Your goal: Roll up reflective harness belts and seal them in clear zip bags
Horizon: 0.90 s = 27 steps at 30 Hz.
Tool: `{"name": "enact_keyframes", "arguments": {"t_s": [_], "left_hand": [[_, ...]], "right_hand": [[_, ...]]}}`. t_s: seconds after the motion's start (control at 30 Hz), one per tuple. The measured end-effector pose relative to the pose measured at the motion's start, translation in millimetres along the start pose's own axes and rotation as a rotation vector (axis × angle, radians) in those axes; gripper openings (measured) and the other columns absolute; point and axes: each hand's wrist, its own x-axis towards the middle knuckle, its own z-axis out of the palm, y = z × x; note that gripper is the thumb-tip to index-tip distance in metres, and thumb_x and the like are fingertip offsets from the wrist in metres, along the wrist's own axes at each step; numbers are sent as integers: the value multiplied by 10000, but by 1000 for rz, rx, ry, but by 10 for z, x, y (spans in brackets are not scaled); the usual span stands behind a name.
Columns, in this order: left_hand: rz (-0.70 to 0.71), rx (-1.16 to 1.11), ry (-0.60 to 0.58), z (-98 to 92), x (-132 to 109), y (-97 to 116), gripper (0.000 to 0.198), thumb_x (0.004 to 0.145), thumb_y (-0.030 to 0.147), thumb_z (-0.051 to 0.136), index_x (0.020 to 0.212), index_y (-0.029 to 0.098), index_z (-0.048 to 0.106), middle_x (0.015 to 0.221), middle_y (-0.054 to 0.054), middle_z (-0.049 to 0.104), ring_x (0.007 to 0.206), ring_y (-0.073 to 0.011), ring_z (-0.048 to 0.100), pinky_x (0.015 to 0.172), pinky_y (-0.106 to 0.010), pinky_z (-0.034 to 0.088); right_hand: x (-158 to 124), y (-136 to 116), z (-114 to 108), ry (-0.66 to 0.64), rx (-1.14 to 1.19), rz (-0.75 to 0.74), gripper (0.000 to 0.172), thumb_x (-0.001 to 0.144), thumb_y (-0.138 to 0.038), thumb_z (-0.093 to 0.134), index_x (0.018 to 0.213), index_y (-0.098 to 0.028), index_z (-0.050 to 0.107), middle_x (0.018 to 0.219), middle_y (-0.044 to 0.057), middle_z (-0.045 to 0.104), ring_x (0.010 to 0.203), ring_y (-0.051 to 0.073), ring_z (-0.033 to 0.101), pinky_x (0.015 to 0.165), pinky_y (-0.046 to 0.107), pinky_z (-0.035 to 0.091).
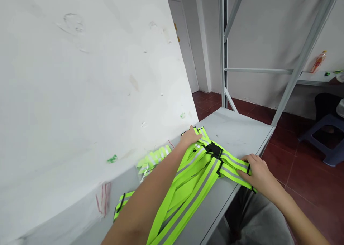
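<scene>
A neon yellow-green reflective strap vest (193, 173) with grey stripes and a black buckle (214, 150) lies spread on a grey metal table (236, 130). My left hand (191, 136) presses flat on the vest's far end, close to the wall, fingers stretched out. My right hand (256, 172) rests on the strap end at the table's near edge, fingers curled over it and gripping it. More of the same neon straps (153, 159) lie bunched against the wall on the left.
A white wall (80, 94) runs along the table's left side. Grey shelf uprights (223, 58) stand at the table's far end. A purple plastic stool (326, 130) sits on the red tile floor at right. An orange bottle (318, 61) stands on a far ledge.
</scene>
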Motion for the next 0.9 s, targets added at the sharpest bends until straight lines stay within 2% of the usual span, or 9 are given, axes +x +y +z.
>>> {"name": "enact_keyframes", "arguments": {"t_s": [0.17,0.27,0.37,0.47,0.6,0.67,0.73,0.8,0.9], "left_hand": [[-60,-174,17,-1,47,5,678,676,231,779,1273,178,462,1029,-144,683,936,-317,664,755,-362,483],[-107,-349,18,-22,81,21,456,847,303,671,1252,163,515,1131,-111,633,951,-237,645,797,-388,530],[-145,-520,57,-61,109,50,348,928,346,570,1223,162,554,1222,-93,581,1028,-217,609,859,-433,535],[-147,-674,129,-112,143,88,353,923,342,578,1225,160,550,1205,-93,590,1011,-216,615,843,-423,540],[-108,-837,249,-163,177,131,478,851,246,676,1259,171,439,929,-60,644,699,-143,645,646,-303,540],[-87,-888,294,-164,181,145,512,804,205,717,1221,190,421,837,-27,624,590,-115,615,588,-266,510],[-73,-916,329,-147,183,159,487,778,192,729,1167,201,436,820,-12,605,558,-105,597,573,-256,493],[-66,-927,364,-115,190,181,469,763,188,733,1136,205,449,837,-12,593,565,-105,588,576,-256,485],[-52,-914,410,-51,218,231,458,744,201,743,1114,214,473,875,-19,582,621,-115,582,612,-260,479]], "right_hand": [[-11,-51,-88,95,62,17,312,826,-389,553,1098,-239,573,1053,66,671,979,267,602,846,415,439],[-56,-146,-137,189,154,-2,353,821,-429,565,1131,-261,570,1068,56,676,973,261,604,806,381,473],[-121,-265,-153,289,291,-43,357,813,-443,598,1115,-255,573,1063,58,665,970,243,609,803,348,491],[-181,-348,-164,314,415,-76,368,798,-449,641,1096,-243,576,981,52,662,876,209,630,732,297,514],[-240,-386,-216,285,481,-111,371,778,-447,689,1072,-235,607,761,5,600,657,149,602,543,220,484],[-264,-405,-247,274,482,-109,328,777,-452,692,1012,-230,638,749,8,605,673,148,612,570,209,498],[-288,-432,-268,259,479,-80,309,779,-471,683,962,-224,655,815,31,652,757,166,640,660,219,524],[-313,-459,-280,242,469,-35,326,788,-492,665,968,-221,654,870,44,677,816,181,653,715,230,531],[-334,-477,-299,207,417,-11,358,793,-508,649,1013,-226,647,905,50,682,839,189,659,687,223,527]]}}
